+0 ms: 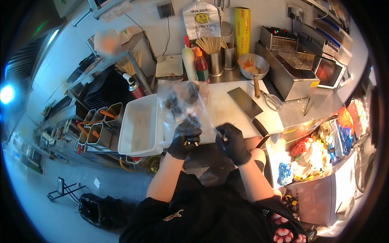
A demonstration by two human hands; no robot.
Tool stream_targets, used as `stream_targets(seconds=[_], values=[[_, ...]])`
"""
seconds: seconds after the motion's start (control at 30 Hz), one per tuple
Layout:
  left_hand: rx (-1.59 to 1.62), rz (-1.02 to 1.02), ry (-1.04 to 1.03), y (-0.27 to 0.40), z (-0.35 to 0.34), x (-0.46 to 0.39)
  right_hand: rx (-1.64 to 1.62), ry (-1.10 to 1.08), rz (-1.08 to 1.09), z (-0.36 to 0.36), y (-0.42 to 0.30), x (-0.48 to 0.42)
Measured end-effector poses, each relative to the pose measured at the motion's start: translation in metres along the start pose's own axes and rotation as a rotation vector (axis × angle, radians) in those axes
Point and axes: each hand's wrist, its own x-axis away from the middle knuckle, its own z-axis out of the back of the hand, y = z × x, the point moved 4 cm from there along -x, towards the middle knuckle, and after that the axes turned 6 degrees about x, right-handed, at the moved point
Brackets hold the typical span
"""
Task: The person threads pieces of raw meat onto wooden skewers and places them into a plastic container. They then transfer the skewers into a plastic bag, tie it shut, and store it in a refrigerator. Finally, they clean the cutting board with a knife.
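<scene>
My left hand (186,136), in a black glove, is closed around the ends of several wooden skewers (191,143); dark pieces of food show blurred above it. A clear plastic bag (194,100) covers those pieces over the left part of the white cutting board (220,118). At the bag's lower right edge is my right hand (232,142), black-gloved too, its fingers closed on the film. A cleaver (245,103) lies on the board to the right, its black handle over the front edge.
Left of the board stands a white plastic tub (141,124). Behind are a red sauce bottle (202,66), skewers in a steel holder (215,63) and a saucepan (253,65). Scissors (273,101) lie at the board's right edge, near a deep fryer (291,76). A black bag (103,212) lies on the floor.
</scene>
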Motion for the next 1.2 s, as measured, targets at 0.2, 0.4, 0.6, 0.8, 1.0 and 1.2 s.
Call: stream_targets(seconds=[0.2, 0.4, 0.6, 0.8, 1.0, 1.2], values=[[0.295, 0.149, -0.248, -0.011, 0.033, -0.021, 0.125, 0.050, -0.122, 0.023, 0.014, 0.024], [0.408, 0.074, -0.093, -0.026, 0.081, -0.041, 0.143, 0.236, -0.246, 0.027, 0.037, 0.045], [0.181, 0.178, 0.075, -0.030, 0.087, -0.032, -0.242, 0.321, -0.437, 0.002, 0.057, 0.060], [-0.253, 0.104, 0.137, -0.043, 0.061, -0.016, -0.255, 0.253, -0.535, 0.005, 0.068, 0.059], [-1.526, -0.134, 0.405, -0.005, 0.046, 0.031, 0.240, -0.224, -0.665, 0.035, 0.063, 0.061], [-2.160, -1.104, 0.465, 0.011, 0.011, 0.041, 0.573, -0.069, -0.501, 0.038, 0.095, 0.056]])
